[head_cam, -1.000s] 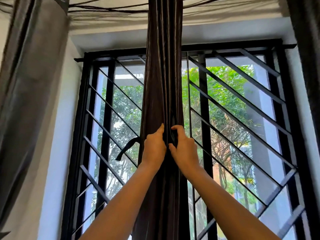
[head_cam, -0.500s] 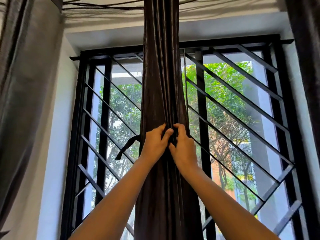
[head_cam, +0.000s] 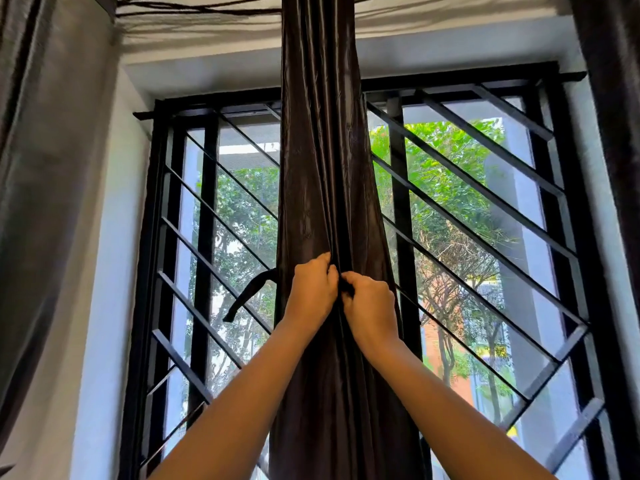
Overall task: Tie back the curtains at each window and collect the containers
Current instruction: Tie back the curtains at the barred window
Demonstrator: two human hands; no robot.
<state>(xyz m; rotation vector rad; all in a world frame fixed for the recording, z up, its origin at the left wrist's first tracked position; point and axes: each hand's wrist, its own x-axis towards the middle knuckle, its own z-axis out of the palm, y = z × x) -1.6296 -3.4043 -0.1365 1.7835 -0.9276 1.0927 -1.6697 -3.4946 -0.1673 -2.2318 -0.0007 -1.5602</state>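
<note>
The window frame [head_cam: 207,100] and its black barred grille [head_cam: 398,202] span the view from 9 to 3 o'clock. In front of the grille, a dark curtain [head_cam: 318,168] hangs gathered into one column running from 12 to 6 o'clock. A dark tie strap [head_cam: 247,294] juts from the curtain's edge toward 9 o'clock and droops across the bars.

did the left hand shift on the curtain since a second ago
No. Left hand stays level with the tie end beside the curtain; only its fingers curled inward.
</note>
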